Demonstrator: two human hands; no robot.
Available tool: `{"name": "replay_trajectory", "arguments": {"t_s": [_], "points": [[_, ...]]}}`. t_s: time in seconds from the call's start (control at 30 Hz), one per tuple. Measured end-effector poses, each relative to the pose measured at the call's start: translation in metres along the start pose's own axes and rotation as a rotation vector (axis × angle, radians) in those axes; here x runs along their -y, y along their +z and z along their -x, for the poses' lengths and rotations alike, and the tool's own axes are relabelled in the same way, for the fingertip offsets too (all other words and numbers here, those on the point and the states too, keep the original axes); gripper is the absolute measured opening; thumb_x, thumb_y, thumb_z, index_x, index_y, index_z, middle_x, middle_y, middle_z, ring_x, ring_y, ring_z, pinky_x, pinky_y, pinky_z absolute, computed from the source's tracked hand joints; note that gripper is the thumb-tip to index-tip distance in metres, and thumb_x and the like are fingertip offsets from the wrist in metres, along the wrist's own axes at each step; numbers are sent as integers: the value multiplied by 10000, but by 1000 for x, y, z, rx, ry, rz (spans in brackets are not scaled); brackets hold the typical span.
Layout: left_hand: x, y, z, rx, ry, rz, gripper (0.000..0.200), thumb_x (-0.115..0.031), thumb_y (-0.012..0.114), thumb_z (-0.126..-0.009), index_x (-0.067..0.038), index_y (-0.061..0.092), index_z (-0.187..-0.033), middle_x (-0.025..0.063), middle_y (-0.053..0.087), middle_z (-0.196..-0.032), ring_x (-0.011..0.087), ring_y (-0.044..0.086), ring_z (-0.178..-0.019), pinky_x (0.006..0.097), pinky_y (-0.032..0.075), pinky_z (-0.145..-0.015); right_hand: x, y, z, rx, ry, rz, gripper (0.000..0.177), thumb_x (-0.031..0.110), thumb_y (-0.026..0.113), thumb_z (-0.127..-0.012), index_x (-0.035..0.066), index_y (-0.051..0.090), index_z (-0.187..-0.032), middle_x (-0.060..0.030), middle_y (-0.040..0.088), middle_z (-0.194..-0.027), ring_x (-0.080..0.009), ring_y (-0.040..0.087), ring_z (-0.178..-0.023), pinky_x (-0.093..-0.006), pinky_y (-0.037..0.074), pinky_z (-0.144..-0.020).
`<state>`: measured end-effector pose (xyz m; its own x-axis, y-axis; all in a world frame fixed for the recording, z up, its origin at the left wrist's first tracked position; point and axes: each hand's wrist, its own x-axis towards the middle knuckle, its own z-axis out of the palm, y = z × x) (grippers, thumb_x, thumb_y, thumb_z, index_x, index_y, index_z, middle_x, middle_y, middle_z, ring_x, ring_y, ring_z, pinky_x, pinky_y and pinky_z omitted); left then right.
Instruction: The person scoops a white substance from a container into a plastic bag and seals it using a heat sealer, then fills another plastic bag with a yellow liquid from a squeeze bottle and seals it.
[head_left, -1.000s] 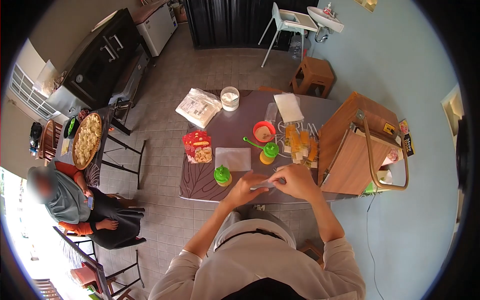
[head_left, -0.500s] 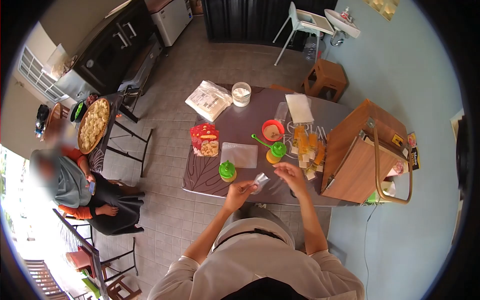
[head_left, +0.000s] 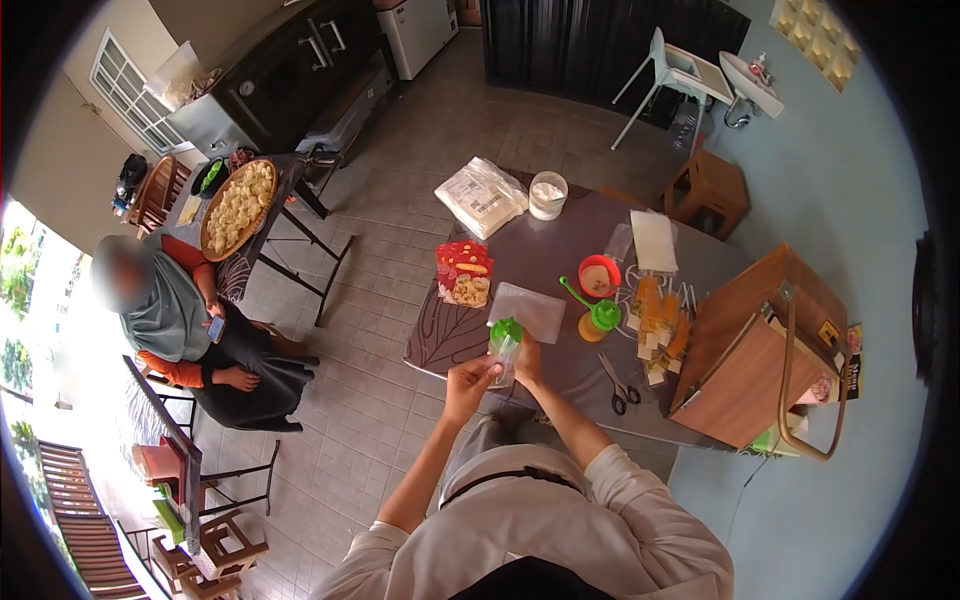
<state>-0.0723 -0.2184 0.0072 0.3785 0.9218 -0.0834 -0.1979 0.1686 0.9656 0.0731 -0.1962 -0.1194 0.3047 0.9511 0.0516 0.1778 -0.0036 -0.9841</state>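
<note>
My left hand (head_left: 470, 385) pinches a small clear plastic bag (head_left: 502, 364) near the table's front edge. My right hand (head_left: 527, 362) is closed around the side of a green-capped squeeze bottle (head_left: 507, 331), just behind the bag; its lower part is hidden by the bag and my fingers. A flat clear plastic sheet or packet (head_left: 538, 312) lies beyond them. Farther right stands a second green-capped bottle (head_left: 603, 316) with yellow contents, beside a green spoon (head_left: 576, 292) and a red bowl (head_left: 599, 275) of light brown stuff. Black-handled scissors (head_left: 617, 388) lie near the front edge.
Red printed packets (head_left: 465, 262), a white package (head_left: 482, 198) and a jar of white powder (head_left: 548, 195) are on the table. To the right lie yellow-filled sachets (head_left: 660, 320) and a wooden box (head_left: 745, 350). A seated person (head_left: 190, 310) holds a phone at left.
My right hand has moved left to the green-capped bottle and closed on it; the scissors it covered now show. My left hand has brought the bag to the bottle. The whole view has shifted.
</note>
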Motion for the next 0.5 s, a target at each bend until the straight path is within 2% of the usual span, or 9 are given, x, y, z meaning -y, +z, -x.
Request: {"name": "replay_trajectory", "arguments": {"t_s": [0.03, 0.07, 0.17, 0.23, 0.3, 0.37, 0.4, 0.47, 0.5], "points": [[0, 1, -1, 17, -21, -23, 195, -66, 595, -852, 54, 618, -1005, 82, 660, -873, 90, 589, -764, 215, 457, -703, 6, -7, 2, -67, -79, 49, 527, 171, 765, -598, 66, 547, -1066, -143, 558, -1079, -296, 568, -971, -372, 449, -802], [0, 1, -3, 24, -20, -19, 195, -66, 595, -852, 54, 618, -1005, 82, 660, -873, 90, 589, -764, 215, 457, -703, 13, -16, 2, -74, -80, 55, 527, 171, 765, -598, 66, 547, -1066, -143, 558, -1079, -296, 568, -971, -372, 449, -802], [-1, 9, -12, 70, -39, -42, 185, -65, 594, -852, 55, 620, -992, 88, 661, -880, 100, 600, -778, 222, 466, -717, 38, -60, 1, -156, -287, 230, 572, 153, 778, -582, 37, 516, -1077, -138, 560, -1009, -290, 571, -915, -358, 449, -791], [-4, 20, -21, 133, 13, 95, 194, -62, 618, -837, 45, 621, -999, 50, 653, -861, 64, 576, -773, 199, 459, -697, 94, -93, 0, -229, -292, 200, 556, 132, 774, -595, 41, 510, -1076, -114, 570, -996, -260, 571, -923, -340, 446, -800], [-8, 30, -30, 181, 11, 105, 196, -61, 618, -837, 46, 620, -1002, 55, 654, -866, 72, 584, -785, 205, 465, -709, 139, -123, -3, -303, -300, 167, 542, 111, 770, -608, 45, 504, -1076, -89, 579, -983, -230, 571, -932, -323, 442, -809], [-13, 42, -41, 230, 12, 113, 199, -60, 617, -837, 46, 618, -1005, 61, 655, -871, 80, 592, -797, 211, 471, -722, 169, -153, -7, -370, -433, 533, 583, 113, 778, -597, 47, 480, -1094, -97, 561, -1048, -256, 538, -1008, -357, 407, -875], [-16, 49, -45, 258, 46, 88, 203, -67, 615, -840, 49, 617, -1007, 59, 655, -870, 78, 588, -795, 210, 468, -721, 186, -164, -7, -386, -432, 544, 583, 113, 778, -597, 47, 480, -1094, -97, 561, -1048, -256, 538, -1008, -357, 407, -875], [-23, 63, -53, 301, 84, 68, 208, -73, 613, -843, 52, 615, -1009, 56, 655, -869, 76, 584, -794, 208, 465, -720, 210, -182, -6, -364, -576, 801, 580, 117, 777, -587, 62, 486, -1086, -101, 543, -1089, -290, 496, -1080, -418, 348, -948], [-28, 69, -56, 322, 74, 60, 210, -80, 610, -846, 50, 616, -1011, 53, 655, -871, 72, 577, -796, 208, 462, -723, 212, -189, -8, -350, -562, 802, 586, 106, 767, -567, 73, 489, -1082, -88, 545, -1086, -299, 473, -1116, -459, 293, -993]]}}
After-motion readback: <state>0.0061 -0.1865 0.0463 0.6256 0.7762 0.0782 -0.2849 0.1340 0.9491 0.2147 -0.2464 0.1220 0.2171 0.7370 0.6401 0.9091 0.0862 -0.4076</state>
